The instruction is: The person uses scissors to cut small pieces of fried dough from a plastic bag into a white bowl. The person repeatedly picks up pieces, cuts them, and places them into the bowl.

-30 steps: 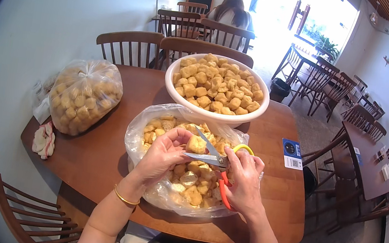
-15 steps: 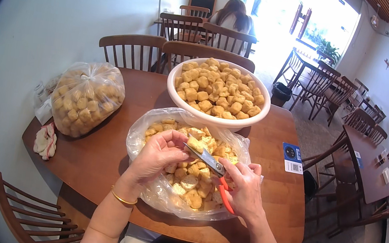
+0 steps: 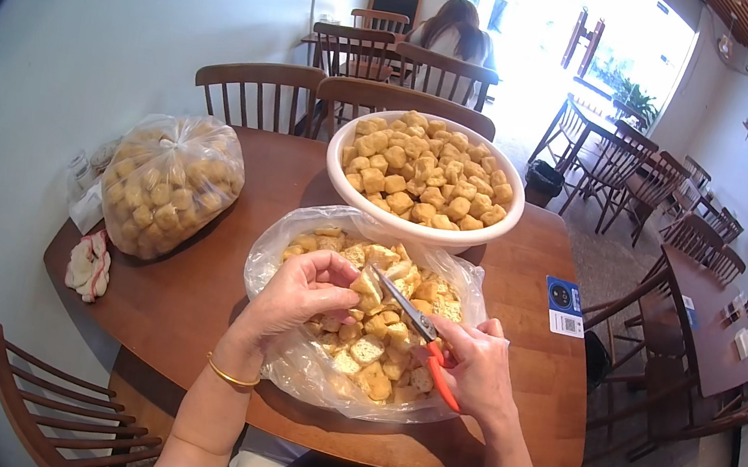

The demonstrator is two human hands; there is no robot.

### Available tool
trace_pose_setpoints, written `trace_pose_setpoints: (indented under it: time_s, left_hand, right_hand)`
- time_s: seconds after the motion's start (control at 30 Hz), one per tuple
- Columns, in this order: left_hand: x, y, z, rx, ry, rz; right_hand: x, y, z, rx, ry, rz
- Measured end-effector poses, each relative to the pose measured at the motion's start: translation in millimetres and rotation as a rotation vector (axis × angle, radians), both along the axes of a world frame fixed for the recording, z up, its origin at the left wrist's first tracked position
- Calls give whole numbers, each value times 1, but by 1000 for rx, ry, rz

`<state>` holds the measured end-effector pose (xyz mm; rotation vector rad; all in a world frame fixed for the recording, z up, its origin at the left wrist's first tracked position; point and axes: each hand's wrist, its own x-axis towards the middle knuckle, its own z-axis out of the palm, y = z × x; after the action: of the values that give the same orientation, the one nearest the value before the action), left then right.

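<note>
Between the thumb and fingers of my left hand [image 3: 304,299] is a golden fried tofu puff [image 3: 367,289]. My right hand [image 3: 477,363] is closed on the red handles of a pair of scissors [image 3: 415,315]. The blades point up and left, their tips close beside the puff; whether they touch it I cannot tell. Below both hands lies an opened clear plastic bag [image 3: 299,377], filled with tofu puffs, many cut with pale spongy insides showing. Behind it stands a wide white bowl [image 3: 337,170] heaped with whole puffs.
A tied plastic bag of puffs [image 3: 170,189] sits at the table's left, by a white cloth [image 3: 89,266]. A blue and white card [image 3: 563,306] lies at the right edge. Wooden chairs [image 3: 261,86] surround the table [image 3: 515,390]; a person [image 3: 457,33] sits farther back.
The scissor blades have drawn away from the puff, down and right, and now look closer together. My left hand keeps its place, with the puff tilted differently in its fingers.
</note>
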<state>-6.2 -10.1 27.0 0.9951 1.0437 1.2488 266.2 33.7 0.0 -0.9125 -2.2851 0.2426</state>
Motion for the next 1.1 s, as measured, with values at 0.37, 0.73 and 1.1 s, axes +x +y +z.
trace_pose_setpoints:
  time_s: [0.37, 0.73, 1.1]
  left_hand:
    - [9, 6, -10, 212, -210, 27]
    - [18, 5, -16, 204, -216, -8]
    - [20, 4, -17, 201, -174, -10]
  right_hand:
    - [-3, -1, 4, 52, -3, -34]
    - [-4, -4, 3, 40, -30, -31]
    - [-4, -5, 3, 41, -54, -44]
